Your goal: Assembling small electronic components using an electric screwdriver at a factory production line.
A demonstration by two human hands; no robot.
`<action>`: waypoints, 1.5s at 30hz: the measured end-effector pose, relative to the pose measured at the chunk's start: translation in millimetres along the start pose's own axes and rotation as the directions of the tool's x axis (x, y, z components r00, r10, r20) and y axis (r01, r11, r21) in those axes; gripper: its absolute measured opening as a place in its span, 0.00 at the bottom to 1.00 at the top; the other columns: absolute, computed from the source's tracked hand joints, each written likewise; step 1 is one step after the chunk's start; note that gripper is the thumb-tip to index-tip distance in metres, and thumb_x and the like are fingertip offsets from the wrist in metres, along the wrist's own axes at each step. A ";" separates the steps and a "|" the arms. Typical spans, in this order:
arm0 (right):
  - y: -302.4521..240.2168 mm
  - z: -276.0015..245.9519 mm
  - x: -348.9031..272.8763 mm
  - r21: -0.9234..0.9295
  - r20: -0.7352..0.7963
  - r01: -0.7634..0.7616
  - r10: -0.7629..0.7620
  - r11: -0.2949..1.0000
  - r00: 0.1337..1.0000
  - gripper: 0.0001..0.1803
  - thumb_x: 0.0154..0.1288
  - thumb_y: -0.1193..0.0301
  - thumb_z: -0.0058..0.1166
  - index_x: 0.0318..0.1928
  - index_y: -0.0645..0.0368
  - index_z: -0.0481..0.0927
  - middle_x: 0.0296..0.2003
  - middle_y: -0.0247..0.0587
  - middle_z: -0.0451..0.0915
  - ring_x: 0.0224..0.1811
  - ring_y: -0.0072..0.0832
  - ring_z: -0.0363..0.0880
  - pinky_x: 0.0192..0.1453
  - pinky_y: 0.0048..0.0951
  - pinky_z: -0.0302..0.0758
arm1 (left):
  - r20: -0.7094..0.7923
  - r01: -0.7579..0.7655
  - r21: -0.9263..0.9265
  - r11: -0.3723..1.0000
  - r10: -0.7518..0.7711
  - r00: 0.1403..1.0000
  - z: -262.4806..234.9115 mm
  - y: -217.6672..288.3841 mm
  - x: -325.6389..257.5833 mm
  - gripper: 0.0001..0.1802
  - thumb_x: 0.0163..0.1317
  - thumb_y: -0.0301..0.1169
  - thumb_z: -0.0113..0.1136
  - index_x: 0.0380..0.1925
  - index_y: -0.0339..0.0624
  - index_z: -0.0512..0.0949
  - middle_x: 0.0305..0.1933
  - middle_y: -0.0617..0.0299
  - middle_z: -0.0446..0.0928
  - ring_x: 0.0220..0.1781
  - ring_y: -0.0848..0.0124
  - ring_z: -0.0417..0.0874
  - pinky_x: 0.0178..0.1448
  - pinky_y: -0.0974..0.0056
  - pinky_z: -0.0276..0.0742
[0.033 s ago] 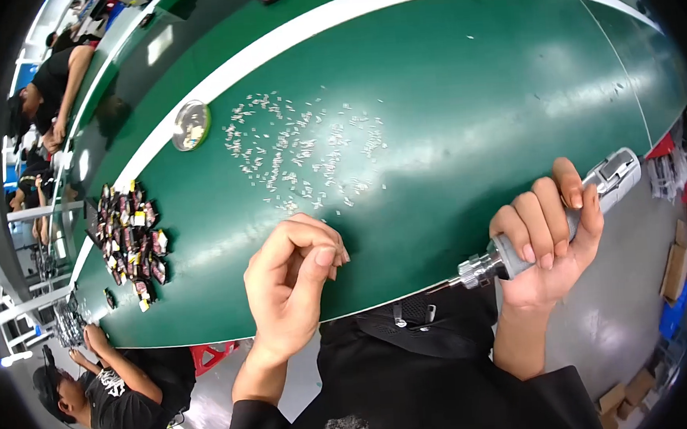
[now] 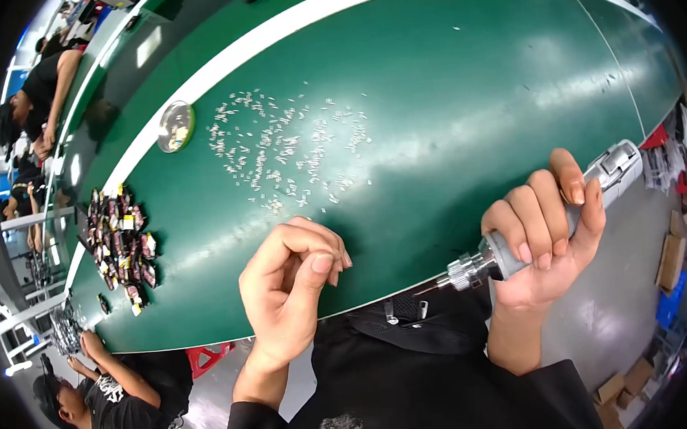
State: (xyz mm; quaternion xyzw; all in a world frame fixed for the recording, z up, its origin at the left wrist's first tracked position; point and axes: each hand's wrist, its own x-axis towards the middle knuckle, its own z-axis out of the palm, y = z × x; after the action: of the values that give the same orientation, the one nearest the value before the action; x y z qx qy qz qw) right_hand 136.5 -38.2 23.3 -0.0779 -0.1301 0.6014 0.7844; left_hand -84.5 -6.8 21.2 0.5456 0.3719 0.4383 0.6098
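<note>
Wrapped in my right hand [image 2: 545, 230] is a grey and silver electric screwdriver [image 2: 511, 253], its thin bit aimed left over the table's front edge. My left hand [image 2: 289, 285] hovers above the green table near that edge, fingers curled and thumb pressed against them. Whatever it may hold is hidden by the fingers. Many tiny whitish pieces [image 2: 288, 147] lie scattered beyond my left hand. A shallow round clear dish [image 2: 174, 127] with a green rim, holding some pale bits, stands to their left. Small dark parts with yellow and red marks form a heap [image 2: 124, 247] at the left.
The green table [image 2: 447, 114] has a white strip [image 2: 269, 32] along its far side. At lower left a co-worker [image 2: 111, 394] in black reaches to a pile of metallic parts [image 2: 66, 332]. Another person [image 2: 41, 91] sits across. Cardboard boxes [image 2: 671, 261] stand on the floor at right.
The table and the things on it appear slightly farther left in the view. Both hands keep the same grip, and the screwdriver stays in my right hand.
</note>
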 end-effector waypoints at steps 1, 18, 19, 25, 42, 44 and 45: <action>0.1 1.5 2.8 0.035 0.076 -0.004 0.002 0.999 0.997 0.11 0.75 0.63 0.41 0.35 0.54 0.66 0.13 0.28 0.62 0.14 0.19 0.61 0.25 0.25 0.64 | 0.006 0.019 -0.024 1.000 -0.019 1.000 6.6 -1.8 -2.4 0.05 0.68 0.22 0.51 0.31 0.32 0.71 0.31 0.56 0.72 0.29 0.73 0.72 0.36 0.69 0.71; -4.1 27.7 4.2 -0.017 0.097 0.107 -0.105 0.994 0.990 0.11 0.72 0.64 0.44 0.36 0.57 0.66 0.15 0.28 0.63 0.14 0.20 0.62 0.25 0.24 0.67 | 0.222 0.138 -0.424 0.895 -0.046 0.974 42.9 -13.3 -16.6 0.10 0.72 0.28 0.48 0.35 0.30 0.72 0.35 0.50 0.74 0.32 0.73 0.73 0.37 0.70 0.72; -4.5 28.0 4.4 -0.026 0.081 0.121 -0.119 0.992 0.990 0.11 0.72 0.64 0.44 0.36 0.57 0.66 0.15 0.28 0.63 0.14 0.20 0.62 0.25 0.24 0.67 | 0.226 0.129 -0.421 0.898 -0.033 0.974 43.3 -13.6 -15.9 0.10 0.72 0.28 0.48 0.35 0.30 0.72 0.35 0.50 0.75 0.32 0.73 0.73 0.37 0.70 0.72; -6.5 24.1 7.4 -0.055 0.124 0.078 -0.071 0.995 0.990 0.10 0.72 0.64 0.44 0.35 0.56 0.66 0.14 0.28 0.63 0.14 0.20 0.62 0.24 0.25 0.66 | 0.246 0.141 -0.387 0.911 -0.045 0.968 40.4 -12.3 -13.8 0.10 0.71 0.27 0.49 0.34 0.29 0.73 0.35 0.51 0.75 0.32 0.73 0.74 0.37 0.70 0.72; -12.2 5.4 -2.7 -0.165 0.142 0.076 -0.053 0.983 0.988 0.13 0.76 0.62 0.38 0.37 0.57 0.67 0.14 0.29 0.63 0.14 0.20 0.63 0.26 0.26 0.65 | 0.236 -0.318 0.319 0.893 0.250 0.939 50.8 -18.6 -6.8 0.06 0.50 0.12 0.58 0.25 0.32 0.72 0.24 0.54 0.72 0.24 0.62 0.72 0.28 0.64 0.69; -12.7 3.8 -3.2 -0.151 0.127 0.098 -0.079 0.984 0.989 0.13 0.76 0.62 0.38 0.37 0.57 0.67 0.14 0.28 0.63 0.14 0.20 0.62 0.26 0.26 0.65 | 0.227 -0.302 0.325 0.896 0.236 0.945 53.1 -18.5 -6.2 0.07 0.50 0.12 0.58 0.25 0.32 0.72 0.24 0.54 0.72 0.24 0.62 0.72 0.29 0.63 0.69; -13.8 3.1 -3.1 -0.152 0.125 0.102 -0.083 0.983 0.989 0.13 0.76 0.62 0.38 0.37 0.57 0.67 0.14 0.28 0.63 0.14 0.20 0.62 0.26 0.26 0.65 | 0.231 -0.302 0.323 0.897 0.235 0.944 53.9 -18.7 -5.7 0.07 0.50 0.12 0.58 0.25 0.32 0.72 0.24 0.54 0.72 0.24 0.62 0.72 0.29 0.63 0.69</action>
State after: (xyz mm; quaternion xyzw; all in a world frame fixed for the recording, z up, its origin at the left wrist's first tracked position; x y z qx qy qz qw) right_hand 147.6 -45.0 29.8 -0.0980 -0.2272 0.5557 0.7937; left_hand -33.8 -30.9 9.4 0.7312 0.3068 0.3914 0.4670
